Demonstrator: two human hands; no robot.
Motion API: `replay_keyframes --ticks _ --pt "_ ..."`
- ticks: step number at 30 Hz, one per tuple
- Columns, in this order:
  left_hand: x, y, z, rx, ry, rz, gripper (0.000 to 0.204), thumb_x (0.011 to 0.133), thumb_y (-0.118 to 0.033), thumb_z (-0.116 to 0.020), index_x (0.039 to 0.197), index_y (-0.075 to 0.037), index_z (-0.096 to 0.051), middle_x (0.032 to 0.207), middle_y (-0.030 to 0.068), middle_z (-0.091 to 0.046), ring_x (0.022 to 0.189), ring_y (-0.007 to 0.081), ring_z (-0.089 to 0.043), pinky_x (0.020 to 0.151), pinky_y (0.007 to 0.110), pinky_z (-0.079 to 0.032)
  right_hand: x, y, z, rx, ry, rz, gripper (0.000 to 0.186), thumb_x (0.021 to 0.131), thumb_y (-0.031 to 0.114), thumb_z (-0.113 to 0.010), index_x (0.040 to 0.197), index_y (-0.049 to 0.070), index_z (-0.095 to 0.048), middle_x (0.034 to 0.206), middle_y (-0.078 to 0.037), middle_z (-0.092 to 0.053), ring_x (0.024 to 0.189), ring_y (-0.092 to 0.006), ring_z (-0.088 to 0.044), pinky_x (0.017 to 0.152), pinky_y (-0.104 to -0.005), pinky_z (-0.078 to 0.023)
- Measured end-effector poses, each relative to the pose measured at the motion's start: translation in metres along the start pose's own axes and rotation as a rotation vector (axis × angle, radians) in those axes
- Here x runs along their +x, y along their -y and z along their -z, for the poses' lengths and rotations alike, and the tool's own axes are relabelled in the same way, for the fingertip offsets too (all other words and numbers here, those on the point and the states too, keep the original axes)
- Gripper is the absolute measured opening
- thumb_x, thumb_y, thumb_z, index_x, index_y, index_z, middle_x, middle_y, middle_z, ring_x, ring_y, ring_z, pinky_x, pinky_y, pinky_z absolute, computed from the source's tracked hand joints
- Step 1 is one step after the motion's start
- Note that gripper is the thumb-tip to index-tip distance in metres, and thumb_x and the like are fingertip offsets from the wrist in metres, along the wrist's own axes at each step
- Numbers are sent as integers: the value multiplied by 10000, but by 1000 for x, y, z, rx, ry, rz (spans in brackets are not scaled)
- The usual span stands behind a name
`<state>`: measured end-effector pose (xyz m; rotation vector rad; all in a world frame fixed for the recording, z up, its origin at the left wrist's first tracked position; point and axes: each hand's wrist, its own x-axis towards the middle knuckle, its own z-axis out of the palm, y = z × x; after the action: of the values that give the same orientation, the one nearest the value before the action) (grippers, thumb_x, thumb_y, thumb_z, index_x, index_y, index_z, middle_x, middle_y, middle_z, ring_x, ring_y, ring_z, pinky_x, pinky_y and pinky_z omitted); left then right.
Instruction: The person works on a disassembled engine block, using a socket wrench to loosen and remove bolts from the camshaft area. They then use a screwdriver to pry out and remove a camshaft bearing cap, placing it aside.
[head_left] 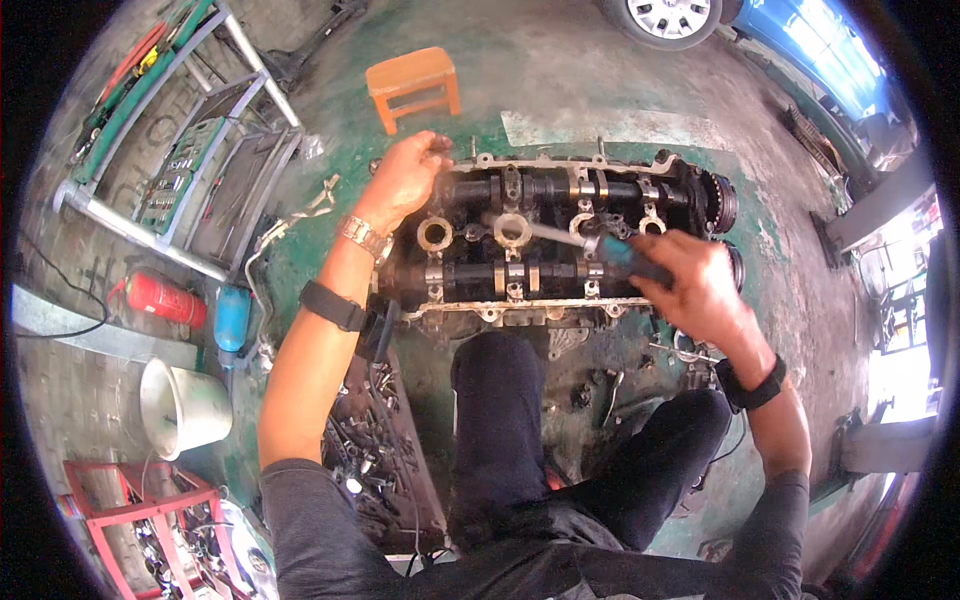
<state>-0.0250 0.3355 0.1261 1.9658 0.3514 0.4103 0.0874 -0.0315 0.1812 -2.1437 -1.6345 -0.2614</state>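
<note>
An engine cylinder head [545,303] with two dark camshafts [545,188] lies lengthwise before me. Above its middle row of round openings, my right hand [690,285] is wrapped round the black-and-teal handle of a screwdriver [625,257]. The metal shaft points left toward a ring-shaped opening [513,231] and is smeared by motion, so its tip is unclear. My left hand [405,178] is raised over the far left corner of the head, fingers curled together. Whatever they pinch, if anything, is too small to make out.
An orange stool [412,75] stands beyond the head. Loose metal parts fill a tray [415,440] by my left leg. Farther left are a white bucket [190,408], a red fire extinguisher [160,300], a blue bottle [232,318] and a tool rack [150,235]. A car wheel [668,18] shows far off.
</note>
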Motion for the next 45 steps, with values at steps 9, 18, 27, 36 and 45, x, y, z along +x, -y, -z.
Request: replay_keyframes --ticks 9,18,27,36,45 --pt "-7 -14 0 101 81 -116 274 942 -67 -550 1183 44 -616 1116 133 -679 1000 206 -650 911 334 -492 -27 25 23 282 -57 -447 411 812 97 -753 1191 -14 -638 951 -181 -709 833 -209 -689 778 -329 -535" --pt "-4 -29 -24 420 227 -277 331 922 -54 -599 1248 5 -606 1120 130 -674 1000 195 -623 914 331 -486 -59 56 -24 402 -10 -461 387 859 85 -717 1210 -49 -626 949 -160 -714 803 -119 -621 752 -281 -506" --pt "-13 -26 -22 591 202 -374 463 848 -72 -676 1300 -34 -583 1198 182 -621 1110 310 -599 982 390 -476 -58 92 -62 370 -101 -594 429 883 139 -700 1259 -27 -579 902 -206 -697 782 -240 -677 741 -354 -525" --pt "-11 -31 -33 705 217 -382 509 817 -68 -687 1312 -48 -573 1221 209 -599 1156 390 -559 1027 443 -443 -57 127 -70 410 -193 -609 555 786 47 -715 1311 -4 -541 1263 -225 -588 1111 -382 -624 926 -403 -506" --pt "-5 -37 -35 716 246 -381 530 775 -15 -670 1295 -64 -581 1190 216 -610 1143 407 -559 993 457 -460 -53 133 -86 347 -304 -366 512 765 42 -686 1259 -3 -561 1335 -248 -533 1031 -445 -651 806 -439 -572"
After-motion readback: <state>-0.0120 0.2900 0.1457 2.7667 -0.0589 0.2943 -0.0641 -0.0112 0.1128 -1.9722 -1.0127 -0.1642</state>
